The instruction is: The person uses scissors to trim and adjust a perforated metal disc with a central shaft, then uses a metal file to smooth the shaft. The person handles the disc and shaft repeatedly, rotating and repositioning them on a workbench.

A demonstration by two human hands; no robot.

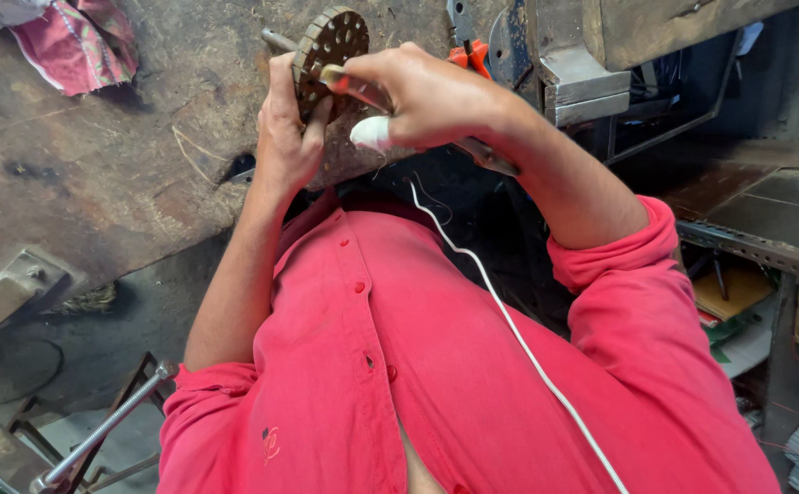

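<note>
A red button-up shirt (436, 366) with rolled sleeves fills the foreground, a white cord (509, 320) trailing across it. Beyond, the left hand (285, 137) clasps a round, perforated brown metal disc (326, 46) upright at the edge of a worn wooden workbench (125, 165), steadying it. The right hand (418, 91), one fingertip bandaged white, grips a slim tool (363, 89) against the disc's face. Farther back lie orange-handled pliers (468, 50).

Surface: worn, stained wooden workbench (116, 174), scratched and dark in patches.
Far left corner: crumpled pink cloth (75, 41) lying on the top.
Far edge, towards the right: pliers with orange handles (465, 46), beside a grey metal block (583, 82).
Near edge: ragged, with a dark notch.
</note>
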